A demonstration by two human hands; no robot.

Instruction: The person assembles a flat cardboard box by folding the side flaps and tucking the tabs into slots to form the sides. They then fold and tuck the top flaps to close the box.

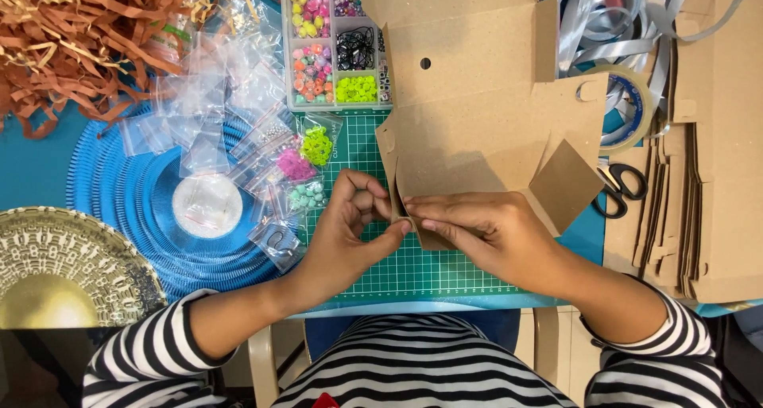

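Both hands meet at the near corner of a flat brown cardboard box blank (477, 130) lying on a green cutting mat (413, 269). The left hand (346, 229) pinches a folded flap at the blank's near-left edge; the right hand (485, 229) presses fingers flat on the same fold, gripping it. The blank's long axis runs from that corner away toward the far right. A bead organizer (338, 42) sits just left of it, scissors (620, 187) to its right.
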